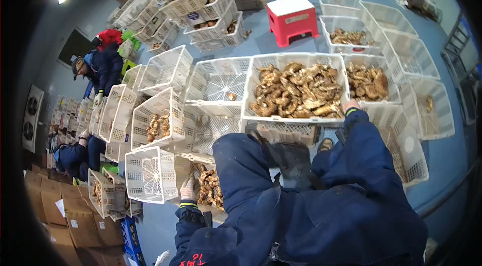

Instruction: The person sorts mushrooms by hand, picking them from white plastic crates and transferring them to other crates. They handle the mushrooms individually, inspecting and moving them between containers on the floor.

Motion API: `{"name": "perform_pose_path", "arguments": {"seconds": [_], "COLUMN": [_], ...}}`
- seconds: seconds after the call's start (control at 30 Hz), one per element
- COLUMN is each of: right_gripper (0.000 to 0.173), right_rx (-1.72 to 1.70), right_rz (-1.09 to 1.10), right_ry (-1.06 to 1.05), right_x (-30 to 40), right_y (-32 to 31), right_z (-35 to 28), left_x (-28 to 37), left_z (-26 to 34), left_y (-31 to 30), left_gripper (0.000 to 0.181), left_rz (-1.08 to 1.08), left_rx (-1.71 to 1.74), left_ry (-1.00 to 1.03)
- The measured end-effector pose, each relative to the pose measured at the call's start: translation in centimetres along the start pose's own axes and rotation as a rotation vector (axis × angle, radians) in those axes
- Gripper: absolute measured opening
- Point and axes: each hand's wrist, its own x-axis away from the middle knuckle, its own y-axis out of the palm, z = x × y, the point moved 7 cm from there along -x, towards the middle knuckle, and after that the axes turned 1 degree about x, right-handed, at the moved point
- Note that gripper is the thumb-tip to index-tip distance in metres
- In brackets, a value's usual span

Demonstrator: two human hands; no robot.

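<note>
My left hand [188, 189], in a pale glove, is beside a crate of brown mushrooms [209, 187] at my left; its fingertips are hard to make out. At the right front corner of a large white plastic crate [293, 118] is my right hand [351, 105], its fingers partly hidden by the rim. That crate holds a heap of brown mushrooms [297, 89]. Behind my right hand stands a crate with more mushrooms [367, 81]. Left of the large crate, a white crate [218, 63] has one small mushroom piece [231, 96] on its floor.
White crates surround me, some with mushrooms. A red stool [293, 25] with a white top stands ahead. Tall crate stacks [203, 6] rise behind. Co-workers [103, 66] bend over crates at the left, another person [73, 157] nearer. Cardboard boxes [75, 213] are stacked at the lower left.
</note>
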Motion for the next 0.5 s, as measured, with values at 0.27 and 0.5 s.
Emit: {"name": "perform_pose_path", "arguments": {"seconds": [0.27,0.5], "right_gripper": [0.040,0.050], "right_rx": [-0.027,0.173], "right_rz": [0.080,-0.001], "right_ry": [-0.030,0.115], "right_x": [3.7,2.7], "right_y": [-3.4,-2.4], "right_z": [-3.1,-3.6], "left_x": [-2.6,-1.1], "left_z": [0.2,-0.4], "left_y": [6.6,5.9], "left_gripper": [0.037,0.038], "left_rz": [-0.146,-0.175], "left_rx": [-0.079,-0.054], "left_ry": [0.038,-0.035]}}
